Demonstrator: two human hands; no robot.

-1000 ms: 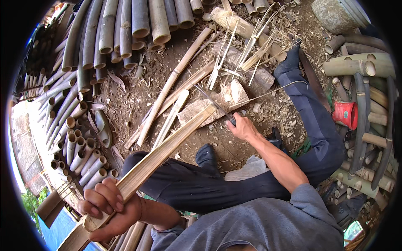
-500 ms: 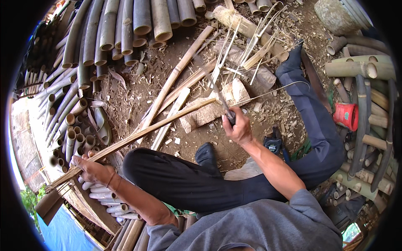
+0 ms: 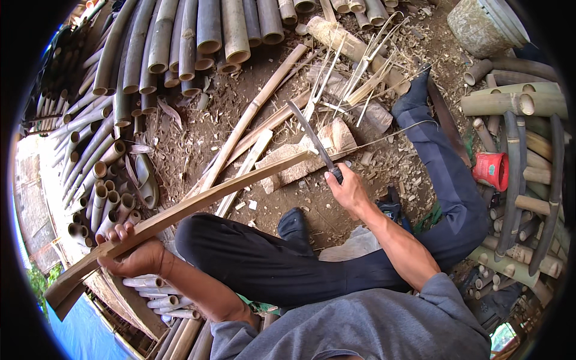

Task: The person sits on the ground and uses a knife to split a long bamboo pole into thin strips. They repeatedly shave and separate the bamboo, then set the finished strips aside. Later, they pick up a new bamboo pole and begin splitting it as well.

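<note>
Bamboo strip (image 3: 210,197) | left fingers (image 3: 121,231) curled round it near its lower end | right fingers (image 3: 333,185) gripping knife handle (image 3: 336,173)

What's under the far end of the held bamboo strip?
A wood block shows on both sides of the bamboo strip there. The patch directly beneath is covered, so whether they touch cannot be told.

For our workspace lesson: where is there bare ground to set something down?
Mostly bare brown dirt lies between the grey bamboo tubes and the long tan bamboo strip on the ground; a smaller patch, between the pale wooden block and the nearer dark-socked foot. Crowded: around the thin pale slivers.
</note>
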